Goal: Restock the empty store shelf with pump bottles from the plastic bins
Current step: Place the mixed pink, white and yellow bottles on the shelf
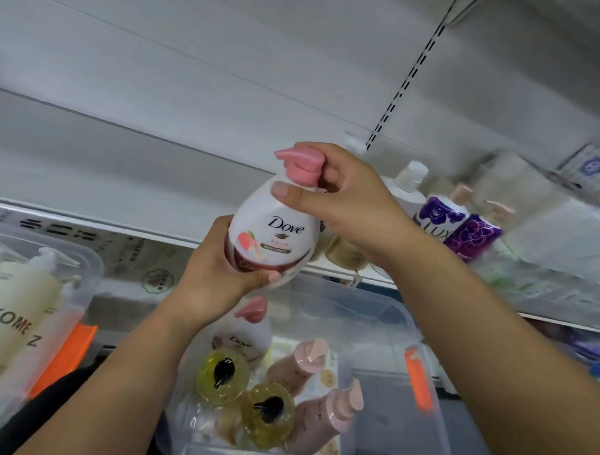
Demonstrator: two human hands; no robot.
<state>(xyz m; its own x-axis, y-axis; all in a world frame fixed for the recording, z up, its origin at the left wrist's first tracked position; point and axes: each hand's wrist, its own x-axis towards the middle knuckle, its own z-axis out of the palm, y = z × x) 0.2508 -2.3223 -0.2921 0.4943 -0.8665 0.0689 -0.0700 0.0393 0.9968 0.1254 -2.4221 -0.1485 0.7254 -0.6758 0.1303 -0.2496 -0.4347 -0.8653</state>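
Observation:
A white Dove pump bottle (273, 226) with a pink pump is held in the air in front of the white shelf (130, 184). My left hand (218, 275) grips its base from below. My right hand (340, 201) holds its neck and pump, thumb across the shoulder. Below, a clear plastic bin (382, 376) holds another Dove bottle (247, 337), two yellow bottles with black pumps (242, 388) and two pink pump bottles (320, 398). On the shelf at the right stand purple Lux bottles (455, 226) and a white bottle (409, 187).
A second clear bin (83, 264) at the left holds cream bottles and has an orange latch. The shelf's left stretch is bare. A slotted upright (405, 84) runs up the back panel. White packs (544, 215) fill the shelf's far right.

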